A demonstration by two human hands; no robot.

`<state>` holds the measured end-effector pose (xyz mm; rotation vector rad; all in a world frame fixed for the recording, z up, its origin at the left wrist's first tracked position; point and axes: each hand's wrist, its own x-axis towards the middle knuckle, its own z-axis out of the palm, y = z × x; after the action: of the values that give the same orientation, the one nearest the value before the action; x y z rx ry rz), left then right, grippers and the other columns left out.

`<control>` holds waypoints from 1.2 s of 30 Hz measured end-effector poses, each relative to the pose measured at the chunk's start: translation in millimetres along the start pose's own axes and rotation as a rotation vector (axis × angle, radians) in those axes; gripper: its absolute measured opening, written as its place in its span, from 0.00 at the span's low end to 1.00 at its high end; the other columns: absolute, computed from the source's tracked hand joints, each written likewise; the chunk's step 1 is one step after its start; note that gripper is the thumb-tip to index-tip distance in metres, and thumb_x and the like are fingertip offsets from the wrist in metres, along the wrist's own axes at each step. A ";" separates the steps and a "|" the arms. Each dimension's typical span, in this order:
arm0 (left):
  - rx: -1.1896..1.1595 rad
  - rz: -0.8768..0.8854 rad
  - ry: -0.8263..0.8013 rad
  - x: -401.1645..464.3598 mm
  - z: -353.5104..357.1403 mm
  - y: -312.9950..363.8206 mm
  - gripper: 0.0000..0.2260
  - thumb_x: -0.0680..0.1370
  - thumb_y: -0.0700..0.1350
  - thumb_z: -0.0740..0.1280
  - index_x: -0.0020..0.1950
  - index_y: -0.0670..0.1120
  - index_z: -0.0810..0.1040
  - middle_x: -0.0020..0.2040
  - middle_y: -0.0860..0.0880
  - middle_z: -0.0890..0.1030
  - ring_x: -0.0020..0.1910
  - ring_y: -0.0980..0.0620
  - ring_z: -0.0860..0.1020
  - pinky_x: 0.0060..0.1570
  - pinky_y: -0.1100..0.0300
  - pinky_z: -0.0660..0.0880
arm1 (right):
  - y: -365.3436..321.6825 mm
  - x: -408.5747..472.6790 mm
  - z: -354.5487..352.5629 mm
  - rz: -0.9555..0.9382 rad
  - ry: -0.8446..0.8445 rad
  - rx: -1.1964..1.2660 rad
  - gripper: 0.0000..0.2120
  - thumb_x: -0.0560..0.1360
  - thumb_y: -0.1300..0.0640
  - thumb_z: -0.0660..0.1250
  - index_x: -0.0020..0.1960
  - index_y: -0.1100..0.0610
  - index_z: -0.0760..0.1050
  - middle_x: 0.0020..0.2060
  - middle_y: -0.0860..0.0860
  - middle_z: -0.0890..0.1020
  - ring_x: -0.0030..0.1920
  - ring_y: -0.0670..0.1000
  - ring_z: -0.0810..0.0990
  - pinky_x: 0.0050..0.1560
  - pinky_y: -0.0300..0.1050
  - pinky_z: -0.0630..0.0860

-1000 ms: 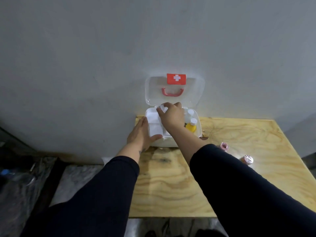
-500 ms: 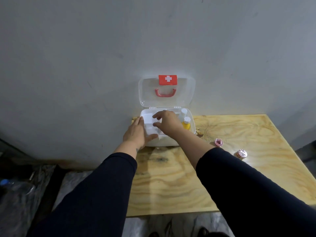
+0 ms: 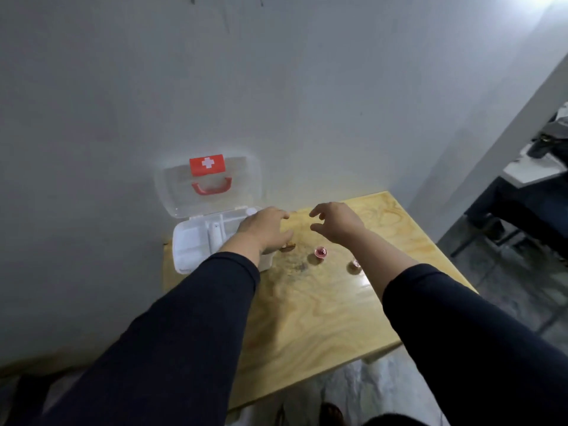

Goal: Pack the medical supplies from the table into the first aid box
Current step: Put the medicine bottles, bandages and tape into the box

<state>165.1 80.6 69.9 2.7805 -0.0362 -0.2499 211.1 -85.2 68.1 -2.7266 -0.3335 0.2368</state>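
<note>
The white first aid box (image 3: 187,244) stands open at the table's back left, its clear lid (image 3: 209,186) with a red cross label leaning on the wall. White items fill its tray. My left hand (image 3: 264,230) rests over the box's right end, fingers spread, holding nothing. My right hand (image 3: 336,221) hovers over the table to the right of the box, fingers apart and curled, empty. A small pink roll (image 3: 321,252) lies on the wood just below it. A second small roll (image 3: 355,265) lies further right. Something small and brown (image 3: 288,248) peeks from under my left hand.
The light plywood table (image 3: 307,318) ends close on the right and front. A grey wall stands right behind the box. At the far right, past the wall's corner, is another room with dark furniture (image 3: 522,192).
My right hand has left the box and moved right over the table. My left hand has shifted from the box's left side to its right end. The view has swung to the right.
</note>
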 end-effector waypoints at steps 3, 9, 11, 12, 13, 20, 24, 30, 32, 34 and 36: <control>-0.042 -0.003 -0.093 13.1 24.3 21.4 0.21 0.77 0.53 0.63 0.70 0.51 0.70 0.72 0.50 0.70 0.67 0.47 0.72 0.65 0.52 0.71 | 39.6 -0.2 3.1 0.075 -0.039 -0.008 0.15 0.73 0.53 0.69 0.59 0.50 0.77 0.58 0.54 0.80 0.60 0.55 0.77 0.58 0.52 0.76; -0.091 -0.044 -0.198 22.5 73.9 36.6 0.20 0.77 0.53 0.65 0.66 0.47 0.75 0.66 0.46 0.76 0.64 0.43 0.75 0.61 0.50 0.73 | 99.5 -2.3 38.2 0.124 -0.149 -0.047 0.19 0.73 0.55 0.69 0.63 0.52 0.74 0.61 0.56 0.74 0.63 0.58 0.73 0.60 0.51 0.74; -0.120 -0.070 -0.207 22.6 86.0 34.6 0.16 0.76 0.50 0.65 0.62 0.47 0.77 0.62 0.45 0.79 0.60 0.43 0.77 0.59 0.50 0.75 | 111.3 -3.1 52.3 0.118 -0.162 -0.030 0.19 0.73 0.58 0.65 0.65 0.53 0.73 0.62 0.57 0.72 0.62 0.60 0.72 0.60 0.51 0.74; -0.122 -0.087 -0.209 22.5 90.7 32.8 0.15 0.76 0.50 0.65 0.62 0.48 0.77 0.61 0.46 0.79 0.58 0.43 0.77 0.58 0.50 0.75 | 115.8 -3.4 58.3 0.112 -0.166 -0.014 0.19 0.73 0.59 0.64 0.65 0.53 0.74 0.61 0.58 0.72 0.62 0.61 0.72 0.60 0.51 0.74; -0.116 -0.105 -0.213 22.6 94.3 31.1 0.16 0.76 0.50 0.65 0.62 0.48 0.77 0.61 0.46 0.79 0.58 0.43 0.77 0.57 0.50 0.76 | 119.7 -3.1 63.5 0.102 -0.170 0.000 0.18 0.74 0.59 0.63 0.64 0.54 0.74 0.61 0.58 0.73 0.62 0.61 0.72 0.59 0.51 0.74; -0.119 -0.202 -0.174 17.7 103.9 28.4 0.17 0.76 0.53 0.65 0.62 0.49 0.77 0.62 0.49 0.79 0.59 0.44 0.77 0.56 0.49 0.76 | 101.7 19.2 63.7 -0.098 -0.125 0.051 0.16 0.74 0.62 0.63 0.60 0.58 0.76 0.54 0.58 0.77 0.56 0.59 0.76 0.53 0.48 0.75; -0.122 -0.281 -0.142 9.6 104.8 26.8 0.18 0.76 0.52 0.65 0.65 0.50 0.76 0.64 0.48 0.77 0.61 0.44 0.76 0.58 0.47 0.76 | 71.7 32.1 64.9 -0.285 -0.176 -0.047 0.15 0.77 0.59 0.61 0.62 0.55 0.76 0.54 0.56 0.79 0.53 0.58 0.79 0.51 0.46 0.76; -0.150 -0.372 -0.122 -5.2 102.6 22.8 0.19 0.77 0.51 0.64 0.69 0.53 0.73 0.67 0.49 0.75 0.64 0.45 0.75 0.61 0.48 0.74 | 74.6 30.1 80.4 -0.358 -0.212 -0.155 0.10 0.76 0.62 0.60 0.52 0.56 0.80 0.48 0.57 0.78 0.48 0.61 0.79 0.44 0.48 0.75; -0.141 -0.385 -0.127 -7.2 98.6 24.6 0.20 0.78 0.52 0.64 0.69 0.51 0.72 0.68 0.48 0.74 0.65 0.45 0.74 0.61 0.48 0.74 | 72.8 33.2 74.5 -0.350 -0.209 -0.137 0.11 0.77 0.60 0.61 0.56 0.54 0.79 0.51 0.57 0.79 0.50 0.60 0.79 0.47 0.47 0.76; -0.129 -0.392 -0.133 -6.2 90.4 30.9 0.21 0.78 0.52 0.63 0.71 0.50 0.70 0.68 0.48 0.74 0.65 0.45 0.74 0.61 0.48 0.75 | 68.4 38.6 61.7 -0.358 -0.202 -0.144 0.13 0.77 0.59 0.62 0.59 0.53 0.78 0.54 0.56 0.80 0.53 0.59 0.80 0.51 0.47 0.77; -0.116 -0.374 -0.136 -1.6 77.3 40.4 0.23 0.78 0.53 0.62 0.72 0.49 0.69 0.69 0.47 0.74 0.65 0.44 0.74 0.61 0.48 0.75 | 63.4 45.5 44.0 -0.370 -0.191 -0.146 0.13 0.76 0.59 0.63 0.59 0.53 0.78 0.55 0.55 0.82 0.54 0.57 0.80 0.51 0.46 0.78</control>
<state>150.1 16.5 12.6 2.6317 0.4535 -0.5168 258.0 -114.8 -2.2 -2.7208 -0.9298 0.3809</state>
